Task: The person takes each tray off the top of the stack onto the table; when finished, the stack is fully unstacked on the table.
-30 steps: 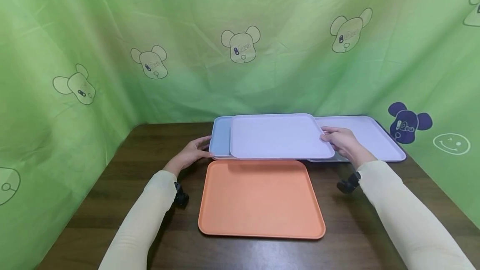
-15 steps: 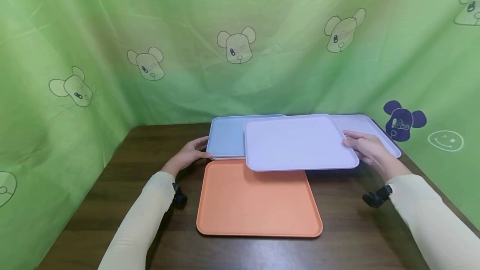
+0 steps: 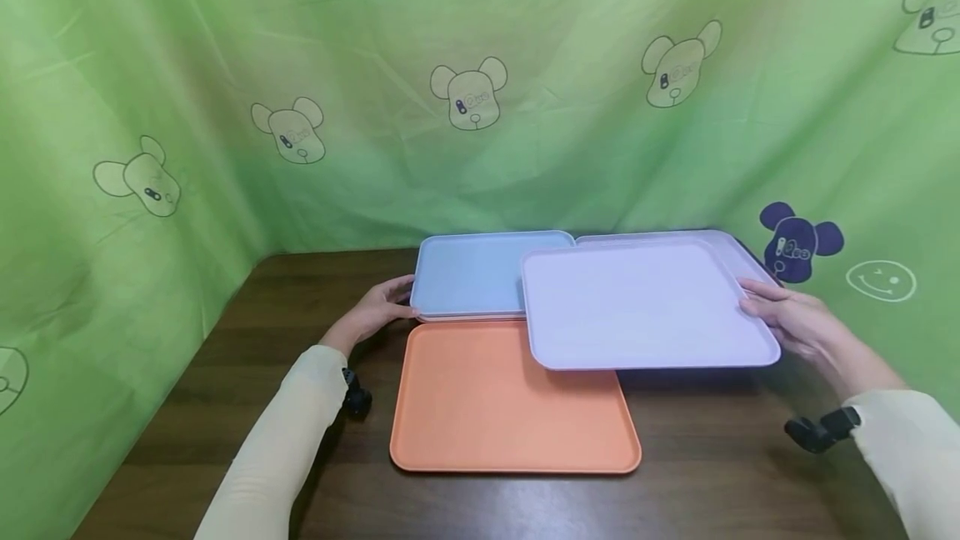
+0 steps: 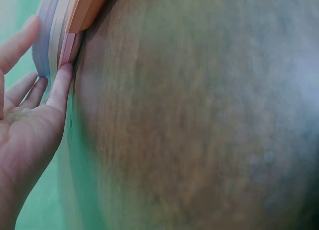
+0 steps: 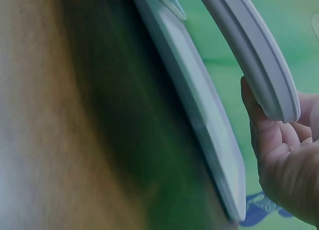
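Note:
A light purple tray (image 3: 645, 307) is held raised by my right hand (image 3: 802, 319), which grips its right edge with the thumb on top. In the right wrist view the same tray (image 5: 254, 50) stands apart from the tray on the table (image 5: 199, 95). My left hand (image 3: 375, 311) touches the left side of a stack topped by a light blue tray (image 3: 465, 273). Its fingers are fairly straight against the edges; in the left wrist view a fingertip meets a pink tray (image 4: 67, 48). An orange tray (image 3: 502, 407) lies in front of the stack.
Another purple tray (image 3: 735, 248) lies at the back right, mostly hidden by the held one. Green printed cloth (image 3: 375, 173) hangs right behind the trays and along both sides. Brown wooden table (image 3: 300, 298) extends left of the stack.
My right hand has carried the purple tray rightward and nearer to me, off the blue tray, which now shows more. The left hand stays at the stack's left side.

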Motion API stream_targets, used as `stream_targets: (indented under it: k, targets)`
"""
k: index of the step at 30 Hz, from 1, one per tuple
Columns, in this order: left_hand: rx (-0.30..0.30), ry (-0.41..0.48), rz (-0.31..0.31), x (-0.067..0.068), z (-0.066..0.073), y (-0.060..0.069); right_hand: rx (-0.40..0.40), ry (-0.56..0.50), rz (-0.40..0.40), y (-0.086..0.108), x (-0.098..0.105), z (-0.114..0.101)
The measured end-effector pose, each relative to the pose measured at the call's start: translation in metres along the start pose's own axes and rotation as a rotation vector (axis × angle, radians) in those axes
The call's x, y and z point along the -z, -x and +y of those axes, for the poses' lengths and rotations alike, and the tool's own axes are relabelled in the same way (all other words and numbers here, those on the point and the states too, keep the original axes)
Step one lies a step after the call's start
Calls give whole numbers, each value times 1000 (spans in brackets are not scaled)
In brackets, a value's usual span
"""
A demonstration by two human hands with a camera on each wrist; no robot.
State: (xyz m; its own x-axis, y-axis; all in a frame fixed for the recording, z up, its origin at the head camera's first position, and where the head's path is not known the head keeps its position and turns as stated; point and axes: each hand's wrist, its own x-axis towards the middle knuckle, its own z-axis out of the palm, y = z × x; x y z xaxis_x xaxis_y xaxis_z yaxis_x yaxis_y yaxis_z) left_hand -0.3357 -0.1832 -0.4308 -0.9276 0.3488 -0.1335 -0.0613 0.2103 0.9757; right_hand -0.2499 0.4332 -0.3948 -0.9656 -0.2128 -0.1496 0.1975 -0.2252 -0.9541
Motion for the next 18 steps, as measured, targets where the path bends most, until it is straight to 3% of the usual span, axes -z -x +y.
stream_targets:
  k: [9,18]
  targets:
    - [-5,-12,-10,-3,1,1,-31,-58,-90,36,38,3]
    - [-2,-23,-3,-3,2,1,-36,-72,-262,62,75,12]
